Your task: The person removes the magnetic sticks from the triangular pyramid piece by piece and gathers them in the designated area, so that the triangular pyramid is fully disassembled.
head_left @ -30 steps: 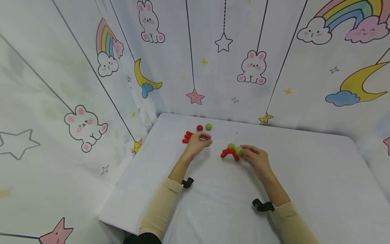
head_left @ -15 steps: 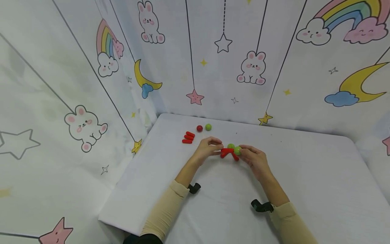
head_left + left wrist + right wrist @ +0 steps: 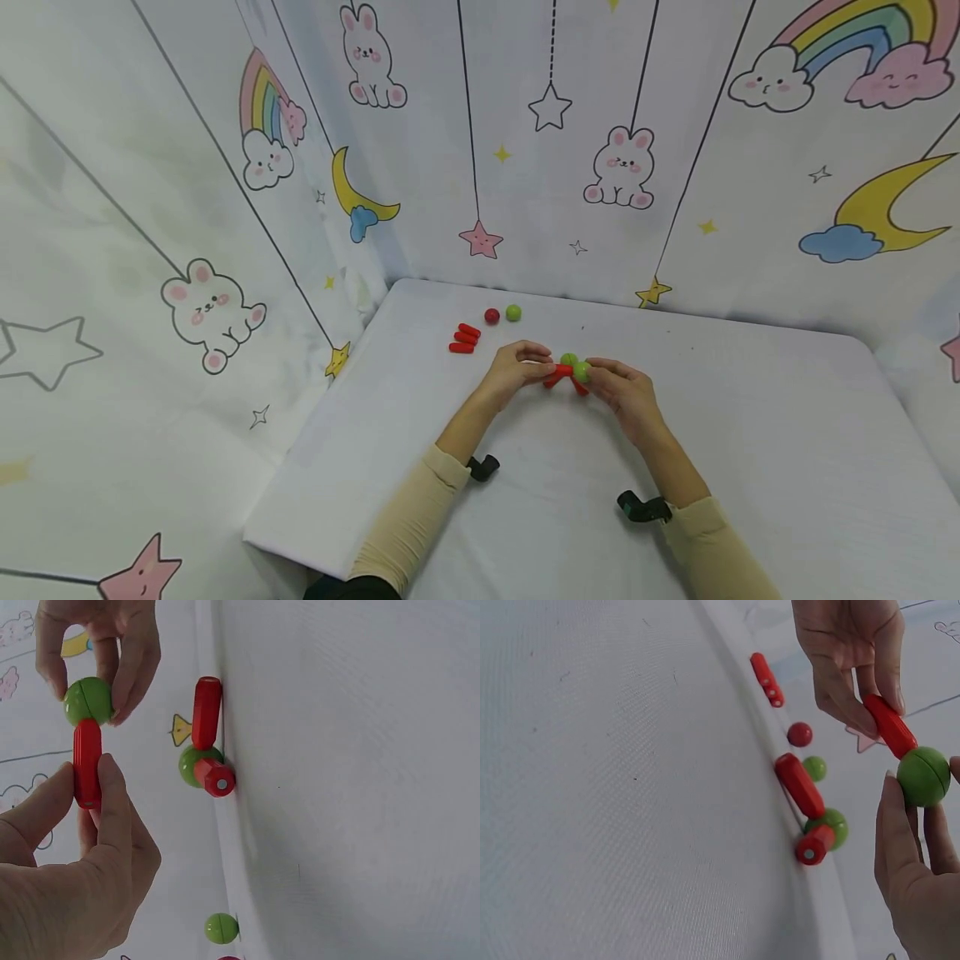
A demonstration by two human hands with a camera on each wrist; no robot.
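My left hand (image 3: 517, 375) pinches a red rod (image 3: 88, 765) between thumb and fingers. Opposite it, my right hand (image 3: 628, 402) holds a green ball (image 3: 924, 776) in its fingertips. One end of the rod touches this ball in both wrist views. Beyond the hands, on the white table, a second green ball (image 3: 838, 829) has two red rods meeting it at an angle, one rod (image 3: 800, 785) and another rod (image 3: 815, 845) with a silvery dot on its end. In the head view the held pieces partly cover this group.
Farther back on the left lie several loose red rods (image 3: 464, 338) side by side. Near them are a dark red ball (image 3: 492, 317) and a green ball (image 3: 513, 312). A patterned curtain (image 3: 525, 167) hangs behind the white table (image 3: 750, 433).
My left hand has come right and nearer, away from the loose rods, bringing a red rod against the green ball. My right hand has shifted slightly left with the ball.
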